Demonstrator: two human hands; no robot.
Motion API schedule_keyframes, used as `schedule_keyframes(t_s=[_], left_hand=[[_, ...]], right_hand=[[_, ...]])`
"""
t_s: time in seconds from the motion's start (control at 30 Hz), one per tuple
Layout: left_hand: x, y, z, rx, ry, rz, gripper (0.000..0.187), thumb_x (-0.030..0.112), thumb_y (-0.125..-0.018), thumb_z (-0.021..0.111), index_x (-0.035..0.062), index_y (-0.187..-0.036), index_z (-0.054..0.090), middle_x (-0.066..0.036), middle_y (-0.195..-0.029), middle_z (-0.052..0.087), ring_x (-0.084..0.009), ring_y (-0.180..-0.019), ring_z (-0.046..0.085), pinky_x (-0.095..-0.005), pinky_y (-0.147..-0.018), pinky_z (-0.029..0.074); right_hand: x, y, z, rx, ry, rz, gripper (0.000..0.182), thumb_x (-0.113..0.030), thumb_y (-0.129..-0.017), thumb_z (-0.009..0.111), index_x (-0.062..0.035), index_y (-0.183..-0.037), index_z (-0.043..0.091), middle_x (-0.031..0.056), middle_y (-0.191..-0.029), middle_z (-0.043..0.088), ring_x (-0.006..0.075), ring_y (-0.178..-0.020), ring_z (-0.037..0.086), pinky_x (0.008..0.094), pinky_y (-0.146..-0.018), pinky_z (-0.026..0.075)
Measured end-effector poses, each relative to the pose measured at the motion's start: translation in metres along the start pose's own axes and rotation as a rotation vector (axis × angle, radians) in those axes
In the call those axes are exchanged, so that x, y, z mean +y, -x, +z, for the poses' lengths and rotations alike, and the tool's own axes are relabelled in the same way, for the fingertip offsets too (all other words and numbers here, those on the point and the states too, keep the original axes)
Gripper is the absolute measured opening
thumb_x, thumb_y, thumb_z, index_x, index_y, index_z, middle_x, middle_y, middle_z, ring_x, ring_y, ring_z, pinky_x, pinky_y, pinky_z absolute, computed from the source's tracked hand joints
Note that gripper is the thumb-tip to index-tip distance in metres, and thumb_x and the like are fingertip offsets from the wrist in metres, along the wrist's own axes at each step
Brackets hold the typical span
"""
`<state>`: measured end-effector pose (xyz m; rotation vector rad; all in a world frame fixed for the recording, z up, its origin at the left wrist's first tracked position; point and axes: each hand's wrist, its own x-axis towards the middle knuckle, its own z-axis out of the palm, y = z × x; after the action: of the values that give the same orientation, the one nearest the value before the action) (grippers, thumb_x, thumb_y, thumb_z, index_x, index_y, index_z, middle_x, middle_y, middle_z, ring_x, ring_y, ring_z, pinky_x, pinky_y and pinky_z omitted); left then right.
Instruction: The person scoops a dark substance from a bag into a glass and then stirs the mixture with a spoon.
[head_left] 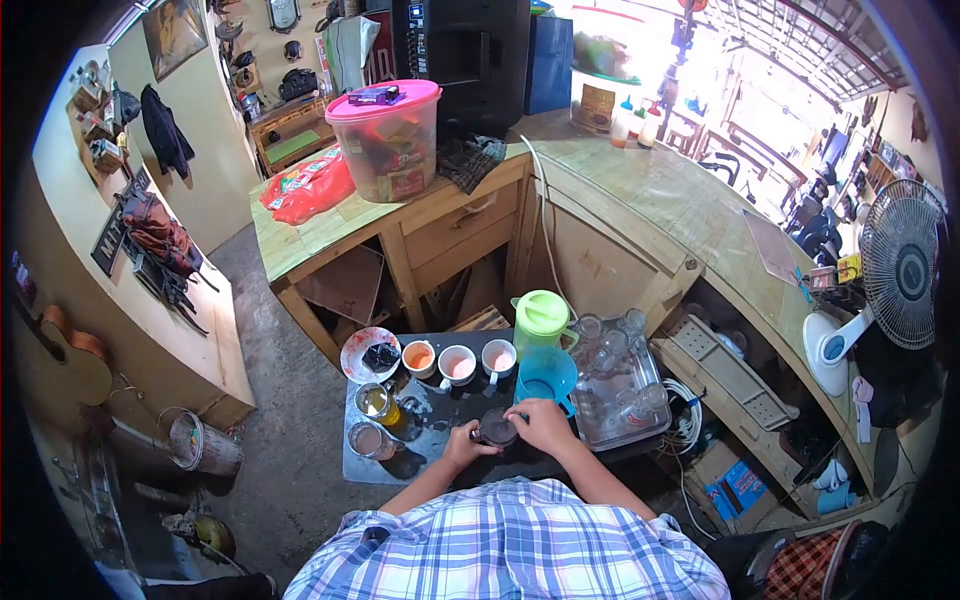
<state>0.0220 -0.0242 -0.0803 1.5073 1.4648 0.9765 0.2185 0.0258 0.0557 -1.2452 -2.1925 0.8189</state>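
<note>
My left hand (465, 446) is wrapped round a glass mug (498, 428) holding a dark drink, which stands on the low dark table (440, 460). My right hand (541, 426) is at the mug's rim with its fingers pinched together; whatever is between them is too small to make out. Just behind it stands a blue plastic pitcher (547, 372). To the left are a glass of yellow drink (379, 403) and a glass of brownish drink (371, 441). Three white cups (457, 366) with orange or pinkish insides line the table's back.
A green lidded pitcher (543, 318) stands behind the blue one. On the right, a metal tray (600, 432) holds several upturned glasses. A patterned bowl (352, 343) with a black plastic bag is at the back left. A wooden counter (640, 180) rises beyond, with a fan (905, 262) at right.
</note>
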Motion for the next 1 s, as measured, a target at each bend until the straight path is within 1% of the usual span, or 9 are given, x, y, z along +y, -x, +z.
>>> schedule_keyframes(t_s=[0.13,0.23,0.37,0.47,0.6,0.7,0.8,0.9,1.0], left_hand=[[0.000,0.001,0.001,0.004,-0.022,-0.002,0.050,0.025,-0.056,0.092,-0.0003,-0.088,0.063,-0.013,-0.084,0.070,-0.0191,-0.078,0.068,-0.0350,-0.072,0.052],[-0.003,0.000,0.001,0.002,-0.020,-0.006,0.049,0.026,-0.057,0.091,0.0000,-0.087,0.063,-0.014,-0.084,0.070,-0.0201,-0.078,0.069,-0.0352,-0.072,0.052],[-0.007,-0.001,0.004,0.011,-0.057,-0.010,0.047,0.025,-0.057,0.091,0.0005,-0.085,0.063,-0.014,-0.083,0.070,-0.0205,-0.079,0.069,-0.0350,-0.072,0.052],[-0.001,0.001,0.002,0.021,-0.064,0.011,0.047,0.025,-0.058,0.091,0.0003,-0.086,0.062,-0.014,-0.084,0.070,-0.0206,-0.079,0.069,-0.0352,-0.071,0.052],[-0.018,0.003,0.004,0.076,0.023,0.012,0.047,0.025,-0.058,0.090,-0.0004,-0.086,0.062,-0.014,-0.083,0.071,-0.0209,-0.077,0.069,-0.0351,-0.070,0.052],[-0.029,0.005,-0.005,0.154,0.041,-0.021,0.048,0.024,-0.058,0.090,-0.0009,-0.089,0.062,-0.016,-0.085,0.071,-0.0207,-0.078,0.070,-0.0348,-0.069,0.052],[-0.035,0.010,-0.020,0.314,-0.002,-0.015,0.046,0.021,-0.060,0.089,-0.0009,-0.086,0.058,-0.014,-0.076,0.068,-0.0178,-0.069,0.065,-0.0343,-0.062,0.050],[-0.027,0.016,-0.033,0.545,-0.115,-0.109,0.038,0.013,-0.068,0.081,0.0009,-0.078,0.047,-0.007,-0.057,0.050,-0.0147,-0.052,0.042,-0.0341,-0.050,0.039],[-0.020,0.020,-0.041,0.681,-0.127,-0.160,0.032,0.011,-0.073,0.077,0.0011,-0.083,0.048,-0.005,-0.059,0.049,-0.0143,-0.053,0.044,-0.0336,-0.051,0.040]], right_hand=[[-0.017,0.018,-0.034,0.115,-0.120,-0.014,0.013,-0.013,-0.083,0.063,-0.0069,-0.089,0.073,0.0136,-0.089,0.069,0.0313,-0.081,0.066,0.0388,-0.072,0.053],[-0.012,0.034,-0.047,0.207,-0.083,-0.091,0.010,-0.006,-0.082,0.066,-0.0045,-0.090,0.072,0.0108,-0.086,0.070,0.0191,-0.066,0.063,0.0280,-0.060,0.048],[-0.014,0.048,-0.056,0.188,-0.186,0.013,0.011,-0.008,-0.083,0.066,-0.0054,-0.091,0.073,0.0107,-0.088,0.070,0.0222,-0.072,0.066,0.0302,-0.063,0.051],[-0.005,0.055,-0.049,0.221,-0.164,-0.017,0.011,-0.008,-0.083,0.066,-0.0055,-0.091,0.073,0.0098,-0.087,0.070,0.0189,-0.068,0.065,0.0282,-0.060,0.049],[-0.004,0.058,-0.050,0.285,-0.297,0.109,0.011,-0.006,-0.084,0.066,-0.0050,-0.092,0.073,0.0076,-0.084,0.070,0.0109,-0.066,0.062,0.0235,-0.058,0.045],[0.005,0.061,-0.046,0.352,-0.406,0.125,0.011,-0.005,-0.085,0.065,-0.0042,-0.092,0.073,0.0060,-0.082,0.069,0.0077,-0.067,0.060,0.0219,-0.059,0.044],[0.009,0.063,-0.042,0.375,-0.521,0.140,0.011,-0.005,-0.087,0.064,-0.0028,-0.093,0.073,0.0045,-0.081,0.069,0.0073,-0.068,0.060,0.0214,-0.060,0.045],[0.017,0.066,-0.035,0.354,-0.691,0.225,0.013,-0.005,-0.089,0.062,-0.0011,-0.097,0.072,0.0042,-0.081,0.068,0.0080,-0.069,0.060,0.0213,-0.061,0.045],[0.022,0.068,-0.035,0.356,-0.942,0.367,0.018,-0.005,-0.091,0.060,-0.0002,-0.107,0.068,0.0046,-0.080,0.065,0.0089,-0.067,0.058,0.0223,-0.062,0.046]])
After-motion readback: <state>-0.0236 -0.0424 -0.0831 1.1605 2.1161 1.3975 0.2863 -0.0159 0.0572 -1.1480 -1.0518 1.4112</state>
